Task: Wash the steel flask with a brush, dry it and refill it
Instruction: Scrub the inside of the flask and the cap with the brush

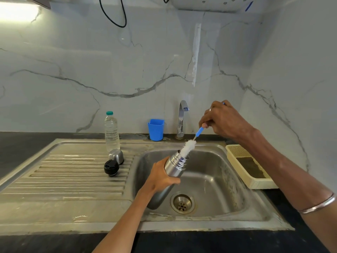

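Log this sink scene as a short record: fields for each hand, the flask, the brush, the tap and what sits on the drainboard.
left hand: grips the steel flask, tilted over the sink basin
right hand: holds the brush by its blue handle
brush: white bristles partly inside the flask mouth
tap: no water seen running
drainboard: steel cup lid, black stopper, water bottle

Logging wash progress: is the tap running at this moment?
Off, apparently: no stream falls from the tap spout into the sink.
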